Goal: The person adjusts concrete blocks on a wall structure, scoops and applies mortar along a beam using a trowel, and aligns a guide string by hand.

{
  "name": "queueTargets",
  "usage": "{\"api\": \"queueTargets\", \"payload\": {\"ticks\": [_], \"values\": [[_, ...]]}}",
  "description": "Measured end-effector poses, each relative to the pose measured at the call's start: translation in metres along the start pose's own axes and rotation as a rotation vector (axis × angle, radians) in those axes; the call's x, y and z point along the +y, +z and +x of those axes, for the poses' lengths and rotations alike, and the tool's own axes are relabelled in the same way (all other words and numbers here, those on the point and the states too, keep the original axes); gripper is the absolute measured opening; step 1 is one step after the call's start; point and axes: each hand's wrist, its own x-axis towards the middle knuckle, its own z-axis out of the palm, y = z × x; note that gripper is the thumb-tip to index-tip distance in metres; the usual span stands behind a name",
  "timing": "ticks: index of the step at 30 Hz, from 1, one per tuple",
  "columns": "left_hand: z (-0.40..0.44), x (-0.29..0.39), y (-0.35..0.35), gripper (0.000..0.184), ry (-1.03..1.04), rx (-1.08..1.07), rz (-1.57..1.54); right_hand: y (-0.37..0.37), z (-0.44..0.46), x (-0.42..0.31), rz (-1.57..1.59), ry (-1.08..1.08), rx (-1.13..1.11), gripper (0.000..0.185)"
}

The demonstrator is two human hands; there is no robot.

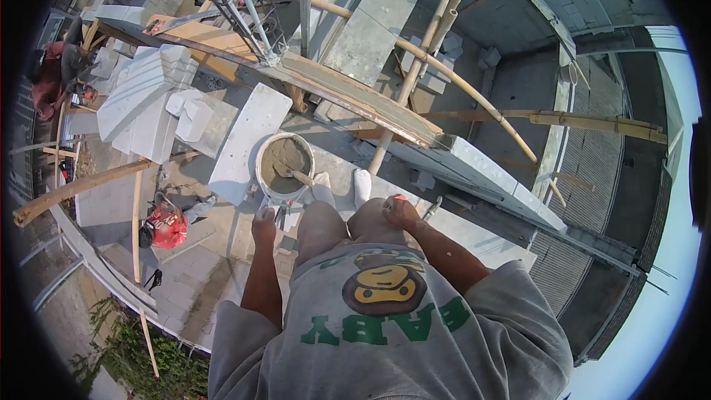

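Observation:
My left hand (264,227) hangs beside my knee with its fingers curled, just below the rim of a white bucket (261,170). What it grips, if anything, is too small to make out. Grey wet mortar (285,157) fills much of the bucket, and a trowel-like tool (301,177) rests in it. Over my right thigh, my right hand (401,213) is closed, with a small red bit showing at its fingers. A metallic tool (432,208) lies or sticks out to the right of that hand; whether they connect is unclear.
A mortar-topped wall (355,96) crosses ahead, with bamboo poles (437,30) over and beside it. White blocks (141,104) are stacked at left, near a flat white slab (250,141). A person in red (48,89) is at far left. A red bag-like item (167,224) lies lower left.

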Motion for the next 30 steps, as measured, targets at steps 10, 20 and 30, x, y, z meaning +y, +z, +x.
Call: {"api": "queueTargets", "payload": {"ticks": [10,20,30], "values": [[-0.032,0.044,-0.01,0.029,-0.14,-0.123,-0.049,-0.028,0.005,0.011,0.135,-0.064,0.167,0.027],[0.066,0.147,0.008,0.031,0.233,-0.289,-0.038,-0.011,0.001,0.125,0.377,0.212,0.37,0.035],[0.007,0.234,0.066,0.032,0.238,-0.403,0.12,0.032,-0.048,0.197,0.535,0.511,0.337,0.036]]}}
